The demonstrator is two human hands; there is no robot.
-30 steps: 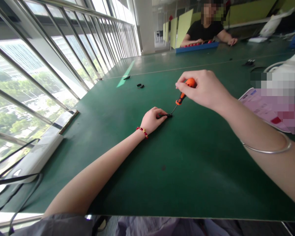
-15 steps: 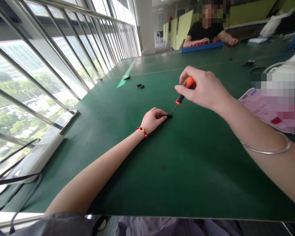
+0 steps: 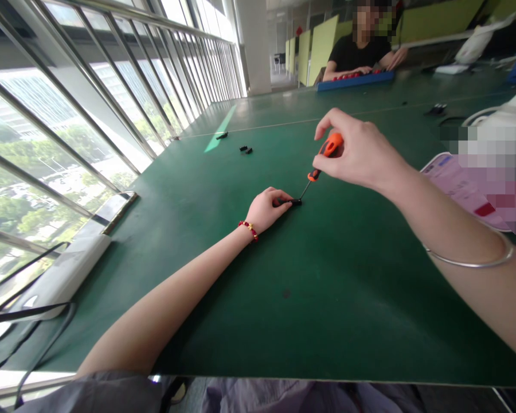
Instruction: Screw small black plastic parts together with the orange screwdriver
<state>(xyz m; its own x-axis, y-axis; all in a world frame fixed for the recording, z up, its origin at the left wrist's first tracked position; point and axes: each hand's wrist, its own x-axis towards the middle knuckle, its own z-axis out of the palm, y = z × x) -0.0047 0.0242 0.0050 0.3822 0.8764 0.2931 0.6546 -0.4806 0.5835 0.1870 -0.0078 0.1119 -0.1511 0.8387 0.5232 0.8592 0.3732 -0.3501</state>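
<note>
A small black part (image 3: 291,202) lies on the green table (image 3: 327,298) near the middle of the scene, its long axis running left to right; the left hand (image 3: 266,209) pins it from the near left, fingers closed on its left end and the right end left bare. The right hand (image 3: 359,152) hangs above and to the right of it, farther off than the left, fingers wrapped around the orange handle of a screwdriver (image 3: 320,163); the shaft slants down and leftward, and its tip meets the part's exposed right end, so tool and part lie almost in one line. Half a second ago the right hand sat a little lower with the index finger stretched out over the handle's top; now the handle shows more, tilted farther right, the grip having shifted round it; the left hand and the part have not moved. Far off, another person (image 3: 361,51) works at a blue tray (image 3: 352,80); loose black pieces (image 3: 245,149) lie on the far left.
</note>
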